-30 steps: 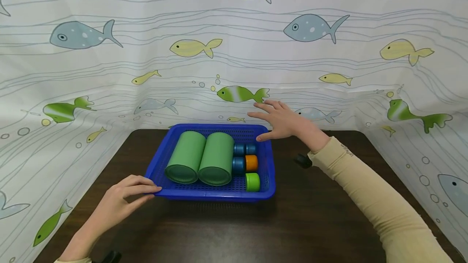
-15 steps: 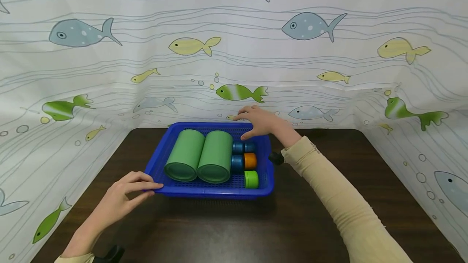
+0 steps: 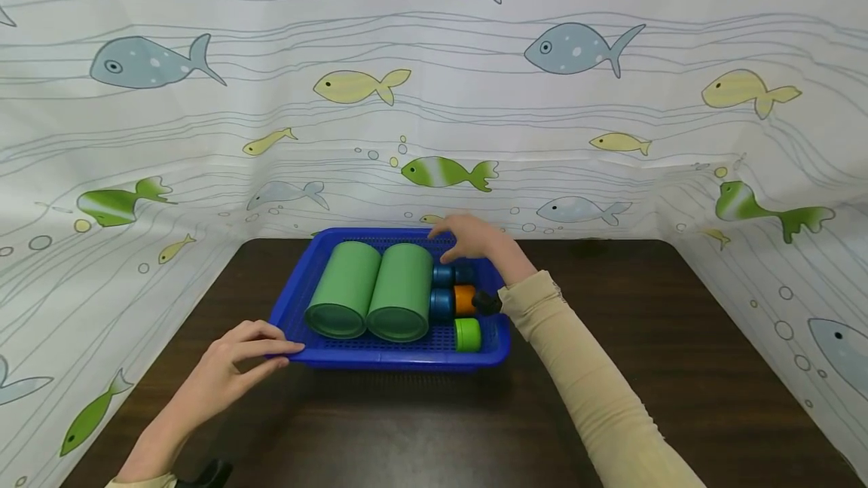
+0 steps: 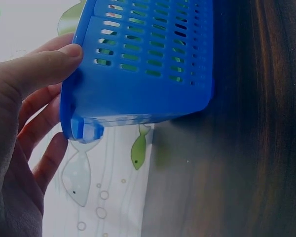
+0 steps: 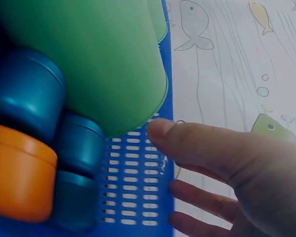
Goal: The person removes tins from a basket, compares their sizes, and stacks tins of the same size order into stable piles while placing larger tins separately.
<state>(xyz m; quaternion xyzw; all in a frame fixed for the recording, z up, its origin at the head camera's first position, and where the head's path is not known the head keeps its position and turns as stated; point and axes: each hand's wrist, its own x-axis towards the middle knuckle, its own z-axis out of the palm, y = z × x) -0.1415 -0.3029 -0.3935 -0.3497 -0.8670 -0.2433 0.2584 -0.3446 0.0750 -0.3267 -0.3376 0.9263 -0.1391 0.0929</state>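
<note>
A blue plastic basket (image 3: 400, 359) sits on the dark table. Two large pale green cylinders (image 3: 343, 277) lie side by side in it. On their right are several small dark blue jars (image 3: 442, 305), an orange jar (image 3: 465, 298) and a lime green jar (image 3: 468, 335). My left hand (image 3: 227, 364) pinches the rim at the near left corner, thumb on one side and fingers on the other. Over the far right rim hovers my right hand (image 3: 472, 238), fingers loosely bent, thumb on the basket's inner side. Whether it touches the rim I cannot tell.
A white backdrop (image 3: 468, 119) printed with fish surrounds the dark wooden table (image 3: 434, 428) at the back and both sides. It stands close behind the basket's far rim. A dark wrist device (image 3: 485, 303) sits at my right cuff.
My right hand has moved left and down, from beyond the basket's right corner to its far rim. The left hand keeps its place on the corner, and the basket stays put.
</note>
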